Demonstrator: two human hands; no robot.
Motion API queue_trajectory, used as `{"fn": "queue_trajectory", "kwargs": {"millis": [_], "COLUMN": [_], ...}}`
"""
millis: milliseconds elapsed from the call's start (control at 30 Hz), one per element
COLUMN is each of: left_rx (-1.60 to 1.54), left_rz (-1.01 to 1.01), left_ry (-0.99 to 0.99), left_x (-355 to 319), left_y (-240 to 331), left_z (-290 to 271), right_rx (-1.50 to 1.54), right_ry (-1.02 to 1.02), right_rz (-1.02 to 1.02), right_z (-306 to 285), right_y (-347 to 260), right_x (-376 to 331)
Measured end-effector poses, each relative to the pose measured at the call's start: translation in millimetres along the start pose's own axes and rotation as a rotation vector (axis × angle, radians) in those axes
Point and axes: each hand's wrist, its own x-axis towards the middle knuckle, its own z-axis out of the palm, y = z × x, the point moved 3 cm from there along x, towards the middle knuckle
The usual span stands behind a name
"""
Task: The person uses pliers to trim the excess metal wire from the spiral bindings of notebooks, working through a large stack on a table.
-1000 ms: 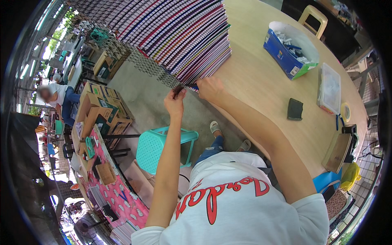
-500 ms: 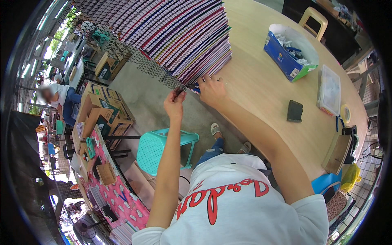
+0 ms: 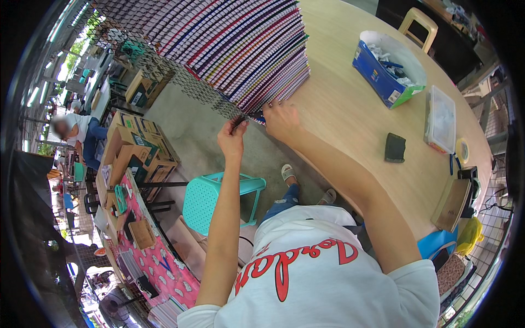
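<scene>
A large sheet of black netting (image 3: 203, 88) carries many rows of striped cords or strips in red, blue, purple, yellow and white, and this striped woven panel (image 3: 235, 52) lies partly on the table and hangs past its left edge. At the panel's near corner, my left hand (image 3: 231, 141) pinches the dark netting between thumb and fingers. Just to its right, my right hand (image 3: 282, 121) has its fingers curled over the panel's near edge, close to a dark blue strip end. Its thumb and fingertips are partly hidden, so the exact grip is hard to see.
On the round wooden table (image 3: 339, 131) stand a blue box with scraps (image 3: 377, 82), a clear plastic container (image 3: 440, 120) and a black block (image 3: 395, 148). A turquoise stool (image 3: 205, 205) and cardboard boxes (image 3: 139, 142) are at left. Further off, another person (image 3: 82, 131) sits.
Both hands have shifted very slightly left along the panel's near corner. The grip and the panel look otherwise almost the same.
</scene>
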Motion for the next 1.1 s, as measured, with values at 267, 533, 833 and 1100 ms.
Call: {"fn": "queue_trajectory", "kwargs": {"millis": [267,533,833,1100], "left_rx": [0.034,-0.014,0.044,0.123], "left_rz": [-0.003,0.006,0.018,0.06], "left_ry": [0.011,0.014,-0.009,-0.009], "left_x": [-2.0,-6.3,-2.0,-0.7], "left_y": [8.2,7.2,8.6,13.9], "left_z": [-0.2,-3.2,-3.8,-4.0], "right_rx": [0.062,0.027,0.016,-0.043], "right_ry": [-0.237,0.055,0.085,0.039], "right_rz": [-0.053,-0.011,-0.007,-0.062], "right_z": [-7.6,-5.1,-4.9,-2.9], "right_y": [0.3,1.9,-0.6,-1.0], "right_x": [8.9,-10.9,-5.9,2.8]}}
